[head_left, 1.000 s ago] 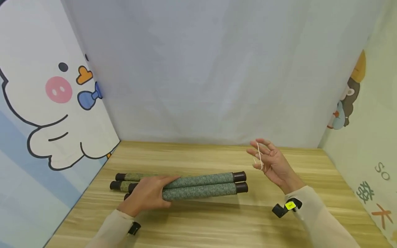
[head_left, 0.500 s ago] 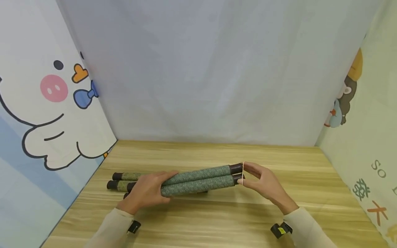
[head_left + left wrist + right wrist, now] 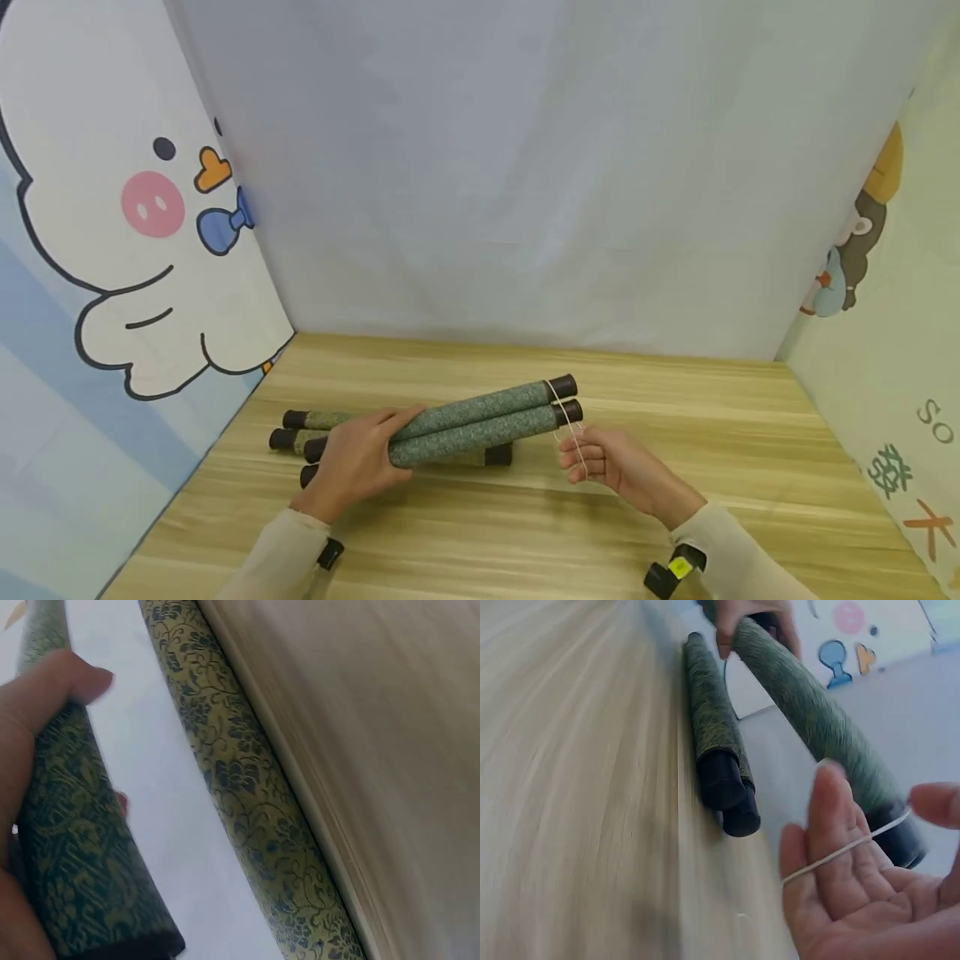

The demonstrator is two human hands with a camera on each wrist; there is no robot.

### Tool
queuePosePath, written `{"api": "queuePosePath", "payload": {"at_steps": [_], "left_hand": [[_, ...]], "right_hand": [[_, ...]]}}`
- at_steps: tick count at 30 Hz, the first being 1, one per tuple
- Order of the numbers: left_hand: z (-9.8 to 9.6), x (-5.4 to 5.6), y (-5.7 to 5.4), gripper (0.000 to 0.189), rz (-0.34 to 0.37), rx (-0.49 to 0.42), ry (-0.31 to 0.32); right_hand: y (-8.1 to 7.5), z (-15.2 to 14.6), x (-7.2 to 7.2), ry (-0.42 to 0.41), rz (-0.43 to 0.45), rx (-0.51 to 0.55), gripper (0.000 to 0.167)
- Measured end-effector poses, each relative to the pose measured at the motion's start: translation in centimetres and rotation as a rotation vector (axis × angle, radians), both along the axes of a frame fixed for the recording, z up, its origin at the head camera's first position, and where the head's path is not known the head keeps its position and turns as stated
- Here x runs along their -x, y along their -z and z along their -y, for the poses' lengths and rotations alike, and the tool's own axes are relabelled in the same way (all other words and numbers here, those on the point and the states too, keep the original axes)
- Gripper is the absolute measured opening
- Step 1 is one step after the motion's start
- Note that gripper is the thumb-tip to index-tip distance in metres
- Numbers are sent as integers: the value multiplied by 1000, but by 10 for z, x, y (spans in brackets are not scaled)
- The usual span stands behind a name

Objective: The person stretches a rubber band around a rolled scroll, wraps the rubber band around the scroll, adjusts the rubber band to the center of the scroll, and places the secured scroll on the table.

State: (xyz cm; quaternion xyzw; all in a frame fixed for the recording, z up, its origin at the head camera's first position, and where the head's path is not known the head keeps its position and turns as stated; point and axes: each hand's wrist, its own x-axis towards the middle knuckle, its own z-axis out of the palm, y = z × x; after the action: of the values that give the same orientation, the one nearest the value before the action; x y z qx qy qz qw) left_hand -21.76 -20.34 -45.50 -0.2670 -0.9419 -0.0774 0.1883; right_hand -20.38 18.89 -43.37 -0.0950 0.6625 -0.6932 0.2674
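Note:
My left hand [image 3: 358,457] grips a pair of green patterned scrolls [image 3: 480,425] with dark end knobs, side by side, right ends raised off the table. A thin white elastic band [image 3: 567,421] passes over their right ends. My right hand [image 3: 615,467] holds the other part of the band, stretched across its fingers, just below and right of the knobs. In the right wrist view, the band [image 3: 847,851] runs from the fingers across to the scroll end by the thumb. In the left wrist view, the left thumb [image 3: 82,679] lies over one green scroll.
Two olive-gold patterned scrolls [image 3: 716,727] with black ends lie on the wooden table [image 3: 450,533] behind and under the raised pair. A grey-white curtain [image 3: 525,167] rises at the back. Printed cartoon panels [image 3: 150,275] stand at the sides.
My right hand has moved left and down, bringing the band from the air onto the right ends of the green scrolls. My left hand has tilted the scrolls' right ends upward.

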Motion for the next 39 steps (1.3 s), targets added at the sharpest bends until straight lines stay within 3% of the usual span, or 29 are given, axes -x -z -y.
{"api": "queuePosePath", "payload": {"at_steps": [2,5,8,11,13,16,18,21,25,27,30,31,33,35,37,39], "left_hand": [[-3,2,-1,98,-12,48,-7],[-11,2,-3,102,-75,140,68],[-21,0,-6,105,-198,227,166],[-34,-3,-8,104,-276,238,189],[-39,-3,-9,105,-243,195,158],[-42,2,-12,104,-116,59,80],[-40,5,-17,102,-57,-25,19],[-37,8,-23,98,-32,-103,-51],[-40,6,-25,94,-20,-164,-69],[-44,4,-25,93,-4,-205,-69],[-50,2,-26,92,39,-292,-97],[-52,2,-25,91,63,-326,-117],[-56,1,-25,88,134,-397,-155],[-61,0,-25,85,232,-472,-177],[-68,0,-25,83,323,-548,-172],[-75,-2,-26,83,387,-601,-137]], "right_hand": [[-7,8,-6,61,-86,-85,36],[-25,18,-1,115,-192,-216,36],[-42,26,17,127,-158,-279,42],[-46,32,26,113,-150,-370,36],[-43,36,19,105,-214,-416,30],[-33,39,-2,165,-341,-440,26],[-24,36,-11,229,-357,-400,28],[-10,30,-17,281,-256,-266,35],[9,27,-20,200,-53,-78,54],[14,28,-18,184,7,11,61],[10,31,-15,306,-3,144,62],[6,33,-14,373,-46,169,64],[-1,36,-14,501,-247,113,65],[-6,42,-17,598,-566,-60,63],[-7,50,-20,637,-926,-280,58],[-7,57,-20,656,-1258,-427,51]]}}
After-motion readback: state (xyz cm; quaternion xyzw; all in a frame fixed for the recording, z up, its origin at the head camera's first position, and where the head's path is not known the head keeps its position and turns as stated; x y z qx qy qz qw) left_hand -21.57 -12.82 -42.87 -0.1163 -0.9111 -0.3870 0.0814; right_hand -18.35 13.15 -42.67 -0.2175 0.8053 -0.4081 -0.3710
